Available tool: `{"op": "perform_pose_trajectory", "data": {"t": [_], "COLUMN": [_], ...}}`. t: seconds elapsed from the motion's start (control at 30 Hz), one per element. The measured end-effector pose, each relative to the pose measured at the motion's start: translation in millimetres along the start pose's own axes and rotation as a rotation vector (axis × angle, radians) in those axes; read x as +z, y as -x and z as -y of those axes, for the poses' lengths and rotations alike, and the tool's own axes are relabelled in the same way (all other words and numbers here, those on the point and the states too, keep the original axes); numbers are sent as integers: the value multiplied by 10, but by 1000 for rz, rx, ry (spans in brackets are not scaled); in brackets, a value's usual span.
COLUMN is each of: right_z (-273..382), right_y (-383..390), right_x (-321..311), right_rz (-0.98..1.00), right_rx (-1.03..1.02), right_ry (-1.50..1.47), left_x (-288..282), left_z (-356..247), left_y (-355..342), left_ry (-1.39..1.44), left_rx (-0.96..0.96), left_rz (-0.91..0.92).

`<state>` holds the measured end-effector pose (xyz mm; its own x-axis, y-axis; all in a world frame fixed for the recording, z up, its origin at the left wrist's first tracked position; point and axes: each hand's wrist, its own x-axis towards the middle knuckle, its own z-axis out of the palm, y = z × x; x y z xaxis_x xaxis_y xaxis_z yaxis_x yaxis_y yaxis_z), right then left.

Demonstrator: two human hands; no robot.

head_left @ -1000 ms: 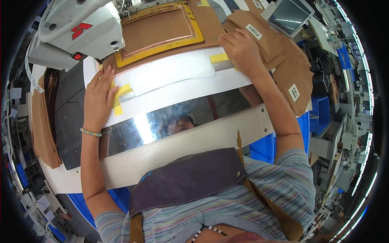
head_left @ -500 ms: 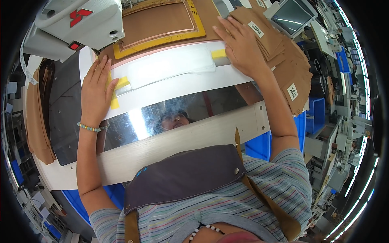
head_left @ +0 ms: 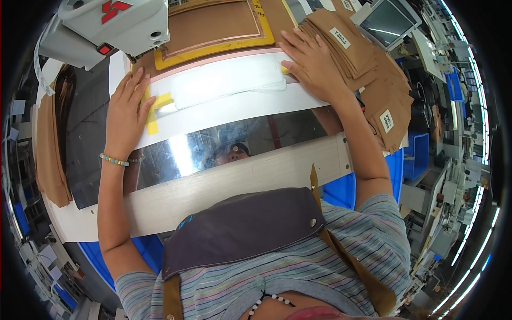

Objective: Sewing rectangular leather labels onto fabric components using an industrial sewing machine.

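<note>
My left hand (head_left: 126,112) lies flat at the left end of a white sheet (head_left: 213,116), fingers stretched out beside strips of yellow tape (head_left: 164,100). My right hand (head_left: 314,66) rests spread at the sheet's far right, covering most of another bit of yellow tape (head_left: 286,68). Neither hand grips anything. Between them, a glossy whitish strip (head_left: 229,80) with rounded corners lies on the sheet. Beyond it is a brown panel (head_left: 282,32) carrying a yellow rectangular frame (head_left: 213,55). What lies under my palms is hidden.
A pale sewing machine head (head_left: 120,24) overhangs the far left. Fanned brown pieces (head_left: 368,58) with white labels pile up at right, below a small screen (head_left: 385,22). Folded brown pieces (head_left: 50,144) lie at left. A shiny metal plate (head_left: 213,152) runs along the near side.
Both hands stay flat on the work, the right now covering more of its tape. The sheet and frame have shifted slightly away, while the whole view has moved a little.
</note>
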<state>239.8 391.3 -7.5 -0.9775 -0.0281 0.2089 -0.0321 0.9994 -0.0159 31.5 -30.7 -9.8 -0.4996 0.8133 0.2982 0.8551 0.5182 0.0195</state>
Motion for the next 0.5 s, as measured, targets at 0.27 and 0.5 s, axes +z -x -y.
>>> {"op": "perform_pose_trajectory", "data": {"t": [0.27,0.5], "right_z": [-91,-64], "right_y": [191,192], "right_x": [-17,3], "right_rz": [-158,-21], "right_rx": [74,61], "right_ry": [-116,46], "left_x": [43,41], "left_z": [-52,8], "left_y": [46,100], "left_ry": [34,-33], "left_rx": [-71,-107], "left_rz": [-71,-94]}}
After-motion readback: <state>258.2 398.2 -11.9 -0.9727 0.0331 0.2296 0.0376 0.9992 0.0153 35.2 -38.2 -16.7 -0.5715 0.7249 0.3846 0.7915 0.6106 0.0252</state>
